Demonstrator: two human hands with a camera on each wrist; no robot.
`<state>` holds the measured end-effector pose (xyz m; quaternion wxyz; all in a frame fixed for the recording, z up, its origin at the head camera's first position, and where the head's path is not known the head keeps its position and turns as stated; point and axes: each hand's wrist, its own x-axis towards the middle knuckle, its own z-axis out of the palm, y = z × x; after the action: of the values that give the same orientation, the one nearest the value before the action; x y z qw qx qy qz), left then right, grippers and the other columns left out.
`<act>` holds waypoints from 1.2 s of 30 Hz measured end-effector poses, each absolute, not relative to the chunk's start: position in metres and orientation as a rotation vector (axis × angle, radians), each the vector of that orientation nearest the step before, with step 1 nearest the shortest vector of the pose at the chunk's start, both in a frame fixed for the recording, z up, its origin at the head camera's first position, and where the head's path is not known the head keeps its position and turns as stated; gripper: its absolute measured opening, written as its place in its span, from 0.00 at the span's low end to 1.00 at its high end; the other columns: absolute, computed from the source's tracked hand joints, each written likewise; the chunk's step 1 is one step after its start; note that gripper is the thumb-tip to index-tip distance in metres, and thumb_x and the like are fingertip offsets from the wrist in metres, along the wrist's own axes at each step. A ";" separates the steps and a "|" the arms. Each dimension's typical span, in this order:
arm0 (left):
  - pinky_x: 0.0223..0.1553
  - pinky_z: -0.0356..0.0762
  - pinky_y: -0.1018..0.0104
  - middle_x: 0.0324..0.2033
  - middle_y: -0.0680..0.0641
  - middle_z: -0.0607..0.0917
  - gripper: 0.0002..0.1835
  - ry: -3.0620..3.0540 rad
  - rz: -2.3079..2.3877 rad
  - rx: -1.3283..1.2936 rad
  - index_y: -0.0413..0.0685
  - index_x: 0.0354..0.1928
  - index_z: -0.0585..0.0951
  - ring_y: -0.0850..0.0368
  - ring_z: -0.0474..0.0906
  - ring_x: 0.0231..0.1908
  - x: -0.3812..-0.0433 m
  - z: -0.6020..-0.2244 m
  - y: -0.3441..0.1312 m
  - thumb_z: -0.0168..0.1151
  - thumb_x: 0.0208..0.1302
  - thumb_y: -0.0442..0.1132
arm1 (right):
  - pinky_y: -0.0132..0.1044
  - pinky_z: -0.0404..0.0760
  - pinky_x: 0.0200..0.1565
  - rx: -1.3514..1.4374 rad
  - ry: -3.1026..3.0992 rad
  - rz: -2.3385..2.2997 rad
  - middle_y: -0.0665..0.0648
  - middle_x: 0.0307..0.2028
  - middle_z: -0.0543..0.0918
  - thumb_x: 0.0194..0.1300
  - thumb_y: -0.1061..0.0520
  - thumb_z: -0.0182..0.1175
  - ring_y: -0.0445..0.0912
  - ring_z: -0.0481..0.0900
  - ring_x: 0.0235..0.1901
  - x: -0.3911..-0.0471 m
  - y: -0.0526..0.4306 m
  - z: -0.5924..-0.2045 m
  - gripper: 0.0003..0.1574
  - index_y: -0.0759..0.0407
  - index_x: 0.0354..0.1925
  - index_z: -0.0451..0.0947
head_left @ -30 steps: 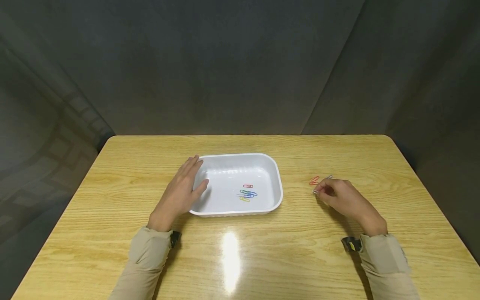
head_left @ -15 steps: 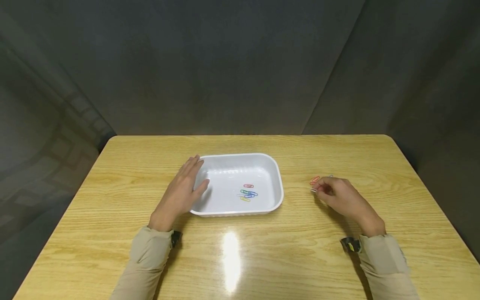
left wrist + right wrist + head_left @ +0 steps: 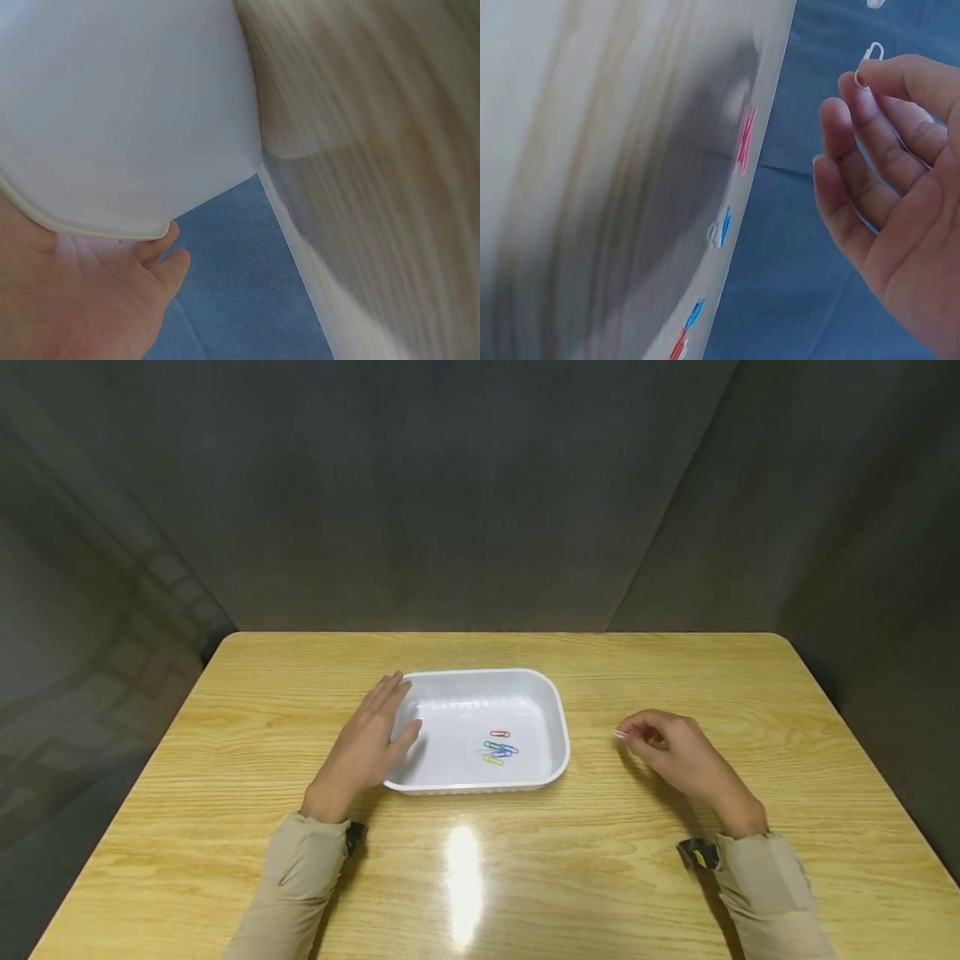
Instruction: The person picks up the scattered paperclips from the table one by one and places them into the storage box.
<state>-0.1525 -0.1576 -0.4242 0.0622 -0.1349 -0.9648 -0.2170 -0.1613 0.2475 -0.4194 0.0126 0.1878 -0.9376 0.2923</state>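
A white plastic tray (image 3: 450, 775) stands on the wooden table, with several coloured paper clips (image 3: 500, 750) lying on its floor. At the tray's left end, my left hand (image 3: 363, 743) rests against the rim, fingers extended and thumb over the inside. In the left wrist view, the hand (image 3: 90, 292) meets the tray's rim (image 3: 82, 229). To the right of the tray, above the table, my right hand (image 3: 675, 752) pinches a white paper clip (image 3: 621, 734) between thumb and forefinger. That white clip (image 3: 874, 54) sticks up past the fingertips in the right wrist view.
In the right wrist view, pink paper clips (image 3: 745, 141), blue clips (image 3: 726, 226) and a red clip (image 3: 678, 345) lie on the table; the right hand hides them from the head view. Dark partitions (image 3: 450, 493) rise behind the wooden table (image 3: 570, 877).
My right hand has lifted slightly and moved left with the white paper clip, and now covers the clips seen near it before. The left hand stays at the tray.
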 end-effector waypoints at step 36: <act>0.70 0.49 0.49 0.71 0.45 0.52 0.33 -2.906 -0.650 -0.408 0.44 0.68 0.57 0.46 0.46 0.71 -0.154 -0.425 -0.158 0.48 0.66 0.53 | 0.41 0.77 0.43 0.805 -2.765 0.997 0.46 0.37 0.83 0.61 0.56 0.59 0.39 0.77 0.34 -0.174 0.183 -0.385 0.07 0.52 0.39 0.80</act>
<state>-0.1537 -0.1578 -0.4252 0.0681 -0.1355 -0.9646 -0.2157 -0.1744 0.1827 -0.3848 0.0469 0.2638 -0.9063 0.3268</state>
